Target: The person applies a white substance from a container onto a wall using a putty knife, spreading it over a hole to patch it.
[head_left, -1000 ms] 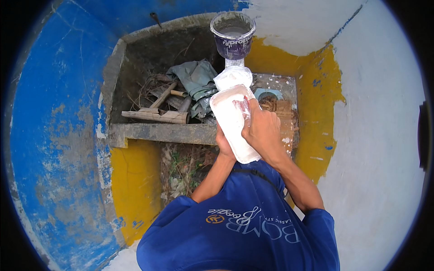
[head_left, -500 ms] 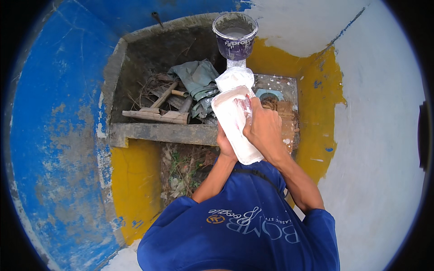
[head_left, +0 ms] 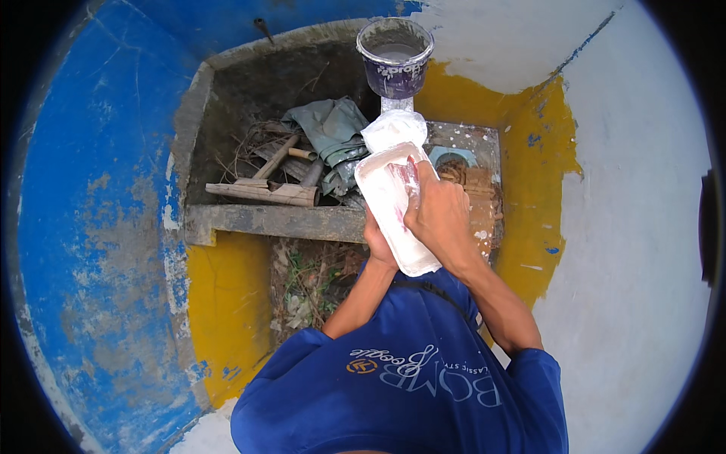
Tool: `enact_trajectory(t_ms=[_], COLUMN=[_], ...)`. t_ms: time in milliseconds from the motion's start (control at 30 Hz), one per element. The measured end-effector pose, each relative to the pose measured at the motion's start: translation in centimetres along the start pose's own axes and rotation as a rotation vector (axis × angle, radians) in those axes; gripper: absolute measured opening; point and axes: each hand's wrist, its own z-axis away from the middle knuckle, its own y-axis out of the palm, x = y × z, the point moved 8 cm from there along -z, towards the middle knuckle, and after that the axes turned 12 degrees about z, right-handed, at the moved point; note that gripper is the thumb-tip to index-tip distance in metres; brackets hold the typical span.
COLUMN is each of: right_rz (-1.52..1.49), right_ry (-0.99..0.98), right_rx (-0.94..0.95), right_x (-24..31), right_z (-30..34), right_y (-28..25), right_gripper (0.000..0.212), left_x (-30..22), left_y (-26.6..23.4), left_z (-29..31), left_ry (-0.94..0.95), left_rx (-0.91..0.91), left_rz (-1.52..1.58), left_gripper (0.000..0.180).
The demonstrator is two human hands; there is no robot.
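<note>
My left hand [head_left: 378, 240] is wrapped round the left side of a white, shallow oblong tray [head_left: 417, 262], partly hidden beneath it. White paste coats the tray's inside. Over the tray, my right hand [head_left: 441, 216] is closed on a small dark-red scraper-like tool [head_left: 412, 172] smeared with white; its exact kind is hard to tell. The tool's end rests in the paste. Just beyond the tray's far end is a white, paste-covered lump or bag [head_left: 395, 130]. Farther off stands a purple bucket [head_left: 395, 79] with a white-smeared rim and greyish liquid inside.
A concrete ledge [head_left: 287, 224] runs on the left, with wood pieces [head_left: 261, 194] and a grey-green cloth or sheet [head_left: 329, 130] behind it. A paint-spattered board [head_left: 484, 140] lies to the right. Blue, yellow and white painted walls [head_left: 620, 227] close in around me.
My right hand and the red tool have shifted very slightly left over the tray. Otherwise the scene looks the same.
</note>
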Motion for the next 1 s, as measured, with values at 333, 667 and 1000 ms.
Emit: enact_trajectory(t_ms=[333, 667, 1000], right_rz=[-0.026, 0.012, -0.022], right_ry=[-0.051, -0.004, 0.056], right_rx=[0.030, 0.069, 0.012], right_x=[0.8, 0.0, -1.1], right_z=[0.1, 0.1, 0.1], right_y=[0.1, 0.3, -0.9], right_gripper=[0.032, 0.032, 0.040], left_x=[0.2, 0.5, 0.7], left_y=[0.4, 0.3, -0.2], left_z=[0.0, -0.3, -0.2], left_ry=[-0.022, 0.014, -0.013], left_rx=[0.056, 0.052, -0.026], left_rz=[0.023, -0.008, -0.042], left_gripper=[0.058, 0.057, 0.062])
